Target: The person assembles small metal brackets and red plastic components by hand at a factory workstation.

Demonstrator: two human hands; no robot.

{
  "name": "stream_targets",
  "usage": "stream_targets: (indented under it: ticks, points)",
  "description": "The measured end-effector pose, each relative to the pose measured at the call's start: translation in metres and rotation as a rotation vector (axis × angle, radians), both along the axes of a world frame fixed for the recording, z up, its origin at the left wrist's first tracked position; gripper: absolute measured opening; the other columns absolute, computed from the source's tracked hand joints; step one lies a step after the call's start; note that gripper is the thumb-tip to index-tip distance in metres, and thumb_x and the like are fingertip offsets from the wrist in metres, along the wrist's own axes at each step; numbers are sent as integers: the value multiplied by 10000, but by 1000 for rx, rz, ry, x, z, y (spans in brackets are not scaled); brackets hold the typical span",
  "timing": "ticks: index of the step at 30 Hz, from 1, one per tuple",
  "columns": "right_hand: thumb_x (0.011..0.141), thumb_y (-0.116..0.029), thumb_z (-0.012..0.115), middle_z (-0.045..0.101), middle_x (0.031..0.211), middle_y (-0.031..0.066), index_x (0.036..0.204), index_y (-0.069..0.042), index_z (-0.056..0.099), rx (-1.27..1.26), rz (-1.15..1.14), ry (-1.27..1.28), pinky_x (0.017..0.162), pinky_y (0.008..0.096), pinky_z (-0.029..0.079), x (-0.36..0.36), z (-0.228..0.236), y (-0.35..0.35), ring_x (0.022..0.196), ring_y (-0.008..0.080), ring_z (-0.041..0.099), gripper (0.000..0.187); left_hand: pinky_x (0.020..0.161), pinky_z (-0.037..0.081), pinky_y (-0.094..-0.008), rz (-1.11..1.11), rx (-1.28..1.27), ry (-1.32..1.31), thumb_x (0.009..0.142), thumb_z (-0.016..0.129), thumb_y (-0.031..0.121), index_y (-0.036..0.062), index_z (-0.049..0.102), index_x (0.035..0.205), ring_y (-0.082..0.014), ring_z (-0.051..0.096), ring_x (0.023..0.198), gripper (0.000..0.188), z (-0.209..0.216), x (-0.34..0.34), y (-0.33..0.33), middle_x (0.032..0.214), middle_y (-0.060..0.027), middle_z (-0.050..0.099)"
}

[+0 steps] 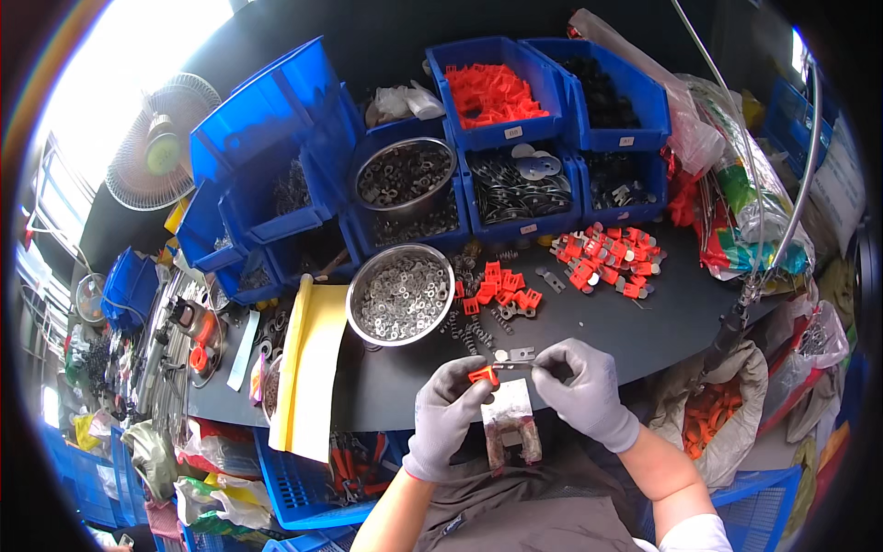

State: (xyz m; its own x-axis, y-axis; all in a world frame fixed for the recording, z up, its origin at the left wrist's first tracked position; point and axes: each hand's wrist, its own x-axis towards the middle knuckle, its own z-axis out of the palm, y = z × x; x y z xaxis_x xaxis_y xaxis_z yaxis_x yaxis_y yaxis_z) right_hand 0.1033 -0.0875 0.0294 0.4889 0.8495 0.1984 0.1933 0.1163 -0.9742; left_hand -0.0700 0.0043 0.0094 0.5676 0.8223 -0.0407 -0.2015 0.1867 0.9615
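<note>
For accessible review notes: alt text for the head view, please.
The gloved left hand holds a red part, and the gloved right hand pinches a metal piece, at a dark table. Beyond are loose red pieces, metal bowls and blue bins.

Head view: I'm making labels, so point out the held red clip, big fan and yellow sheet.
Held red clip (479,374), head view, body.
Big fan (163,152), head view, green middle.
Yellow sheet (317,368), head view, centre.

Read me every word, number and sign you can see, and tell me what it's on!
White tag on the red-part bin: small printing, which I won't copy out.
White tag on the black-part bin: the same.
White tag on the lower bin, beneath the red-part bin: too small to read.
White sack, far right: faint greenish marks, too blurred.
</note>
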Motion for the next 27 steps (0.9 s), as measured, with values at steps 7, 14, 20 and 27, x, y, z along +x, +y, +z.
stream_targets:
  ticks: [7, 14, 20, 27]
  points:
    - [766, -96, 695, 651, 764, 126, 845, -19, 687, -147, 183, -385, 614, 305, 489, 6, 18, -21, 674, 211, 644, 111, 848, 540, -274, -35, 108, 106, 875, 655, -21, -45, 631, 1091, -129, 652, 928, 219, 0, -11, -10, 1009, -88, 691]
    - [802, -91, 761, 686, 830, 40, 936, 11, 702, -241, 504, 519, 677, 250, 488, 31, 11, -48, 753, 101, 625, 178, 731, 519, -219, -539, -179, 111, 909, 645, 50, -59, 621, 1138, -54, 617, 833, 255, 38, -3, -14, 937, -58, 696]
    - [845, -103, 711, 639, 698, 26, 839, -5, 653, -146, -62, 405, 532, 224, 476, 63, -15, -24, 587, 73, 595, 114, 750, 541, -320, -243, 826, 355, 840, 721, 171, 42, 563, 1281, -183, 637, 907, 486, 12, 75, 23, 1066, -98, 639]
    - [866, -199, 677, 628, 677, 35, 896, 26, 670, -86, -621, -48, 550, 274, 479, 224, -65, 42, 564, 81, 573, 227, 778, 531, -435, -168, 1225, 1106, 844, 652, 292, 58, 636, 1039, -338, 638, 927, 305, -36, 162, 84, 1019, -164, 620]
